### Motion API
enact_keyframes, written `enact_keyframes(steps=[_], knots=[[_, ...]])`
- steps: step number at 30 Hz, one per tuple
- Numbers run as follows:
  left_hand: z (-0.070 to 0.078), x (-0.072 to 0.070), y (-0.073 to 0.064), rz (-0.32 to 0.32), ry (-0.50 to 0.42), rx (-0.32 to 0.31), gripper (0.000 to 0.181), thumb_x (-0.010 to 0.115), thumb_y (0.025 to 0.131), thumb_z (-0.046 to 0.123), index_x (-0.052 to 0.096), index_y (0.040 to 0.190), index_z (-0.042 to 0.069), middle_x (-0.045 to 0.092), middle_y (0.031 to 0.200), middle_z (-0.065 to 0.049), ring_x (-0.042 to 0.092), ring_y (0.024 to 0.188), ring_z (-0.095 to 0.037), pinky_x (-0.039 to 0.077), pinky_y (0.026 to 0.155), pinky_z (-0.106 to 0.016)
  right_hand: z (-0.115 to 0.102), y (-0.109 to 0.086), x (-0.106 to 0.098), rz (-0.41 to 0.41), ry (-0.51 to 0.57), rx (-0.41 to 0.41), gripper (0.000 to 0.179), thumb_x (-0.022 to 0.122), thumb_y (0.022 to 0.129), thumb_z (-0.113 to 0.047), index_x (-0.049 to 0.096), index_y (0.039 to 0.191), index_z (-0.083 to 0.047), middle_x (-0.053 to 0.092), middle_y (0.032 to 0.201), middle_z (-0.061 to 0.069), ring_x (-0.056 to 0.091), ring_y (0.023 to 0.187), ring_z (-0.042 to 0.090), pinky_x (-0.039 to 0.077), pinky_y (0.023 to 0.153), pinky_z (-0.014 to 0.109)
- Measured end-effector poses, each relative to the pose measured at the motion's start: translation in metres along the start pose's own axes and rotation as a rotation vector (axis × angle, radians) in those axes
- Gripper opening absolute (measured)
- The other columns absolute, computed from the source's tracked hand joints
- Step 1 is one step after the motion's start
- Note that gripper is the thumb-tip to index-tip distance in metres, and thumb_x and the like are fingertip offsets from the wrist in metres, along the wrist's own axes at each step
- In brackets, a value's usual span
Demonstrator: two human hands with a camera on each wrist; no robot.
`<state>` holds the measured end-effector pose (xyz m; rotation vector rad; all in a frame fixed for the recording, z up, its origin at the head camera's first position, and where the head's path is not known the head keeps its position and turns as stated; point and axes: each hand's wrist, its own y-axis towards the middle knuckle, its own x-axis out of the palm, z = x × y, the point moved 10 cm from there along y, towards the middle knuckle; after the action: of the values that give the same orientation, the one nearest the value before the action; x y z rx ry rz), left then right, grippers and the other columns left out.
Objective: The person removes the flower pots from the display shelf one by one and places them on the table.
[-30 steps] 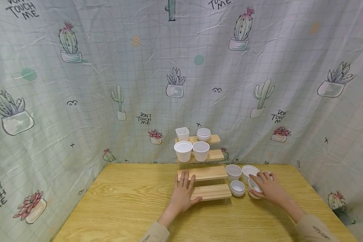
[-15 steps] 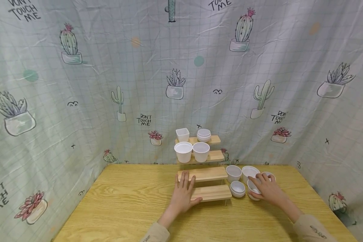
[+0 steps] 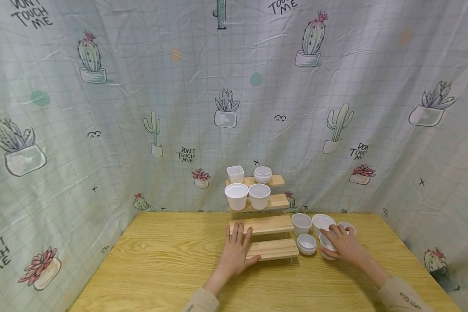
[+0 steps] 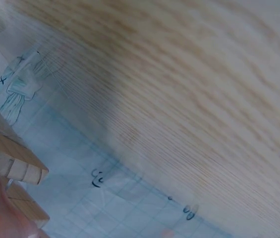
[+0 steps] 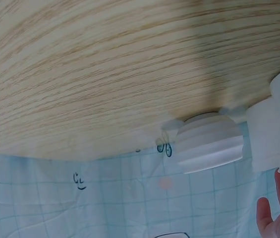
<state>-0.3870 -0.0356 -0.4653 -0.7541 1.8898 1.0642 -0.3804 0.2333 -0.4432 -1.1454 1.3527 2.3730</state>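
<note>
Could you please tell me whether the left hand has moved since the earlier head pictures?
No. Against the wooden shelf in the head view, the left hand shows no visible shift; its fingers meet the same left end.

Left hand (image 3: 235, 253) is resting on the left end of the stepped stand (image 3: 271, 223), fingers pointing away, thumb stuck out sideways. Right hand (image 3: 345, 247) is over to the stand's right, fingers bent, pinching with the thumb. Both forearms (image 3: 217, 278) slant in toward the stand, beige sleeves (image 3: 402, 295) stopping short of the wrists.
</note>
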Motion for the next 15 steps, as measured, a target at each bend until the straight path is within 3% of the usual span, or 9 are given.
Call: enact_keyframes(steps=[15], knots=[[0.0,0.0006,0.001,-0.029,0.005,-0.004,0.087,0.021,0.08,0.073,0.02,0.142,0.014,0.018,0.147,-0.02,0.013,0.137,-0.034,0.016,0.108,-0.053,-0.0019,0.0004,0.0003,0.003,0.006,0.021,0.061,0.031,0.086,-0.063,0.06,0.107,-0.013,0.054,0.096,0.015,0.048,0.08,0.03,0.033,0.062,0.047]])
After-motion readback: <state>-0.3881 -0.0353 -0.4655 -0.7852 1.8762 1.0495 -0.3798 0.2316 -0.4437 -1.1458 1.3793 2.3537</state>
